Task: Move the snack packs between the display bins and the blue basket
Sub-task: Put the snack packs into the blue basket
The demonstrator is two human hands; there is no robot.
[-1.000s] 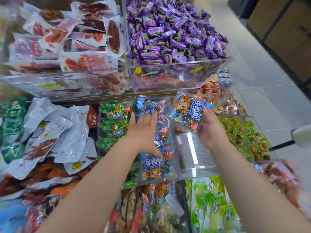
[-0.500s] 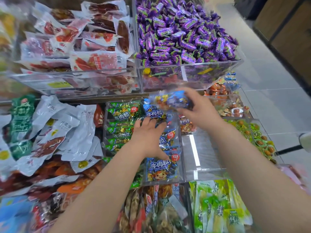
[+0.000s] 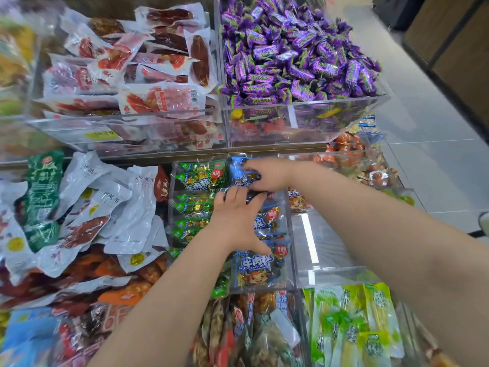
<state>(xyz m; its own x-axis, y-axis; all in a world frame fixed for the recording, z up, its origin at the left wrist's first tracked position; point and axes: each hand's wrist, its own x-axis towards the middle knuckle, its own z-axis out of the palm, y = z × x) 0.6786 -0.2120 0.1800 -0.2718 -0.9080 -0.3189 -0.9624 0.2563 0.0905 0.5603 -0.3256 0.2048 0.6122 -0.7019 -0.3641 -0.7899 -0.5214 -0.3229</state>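
Note:
A clear display bin [image 3: 291, 263] holds a row of blue snack packs [image 3: 258, 268] printed with a cartoon cow. At the far end of that row, my right hand [image 3: 267, 174] grips one more blue snack pack [image 3: 239, 169] and sets it down. My left hand [image 3: 235, 221] lies flat on the middle of the row, fingers spread, pressing the packs down. Its fingertips almost meet the right hand. Green snack packs [image 3: 197, 178] of the same kind fill the bin just to the left. The blue basket is out of view.
Right of the blue row is a clear bin [image 3: 317, 242] with a bare floor. Above are bins of purple candies [image 3: 291, 56] and red sausage packs [image 3: 148, 75]. White pouches [image 3: 119, 202] lie left, green-yellow packs [image 3: 352, 327] below right, tiled floor [image 3: 436, 165] beyond.
My right hand carried the blue pack leftward from over the right-hand bin down to the far end of the blue row. My left hand stayed pressing on the row.

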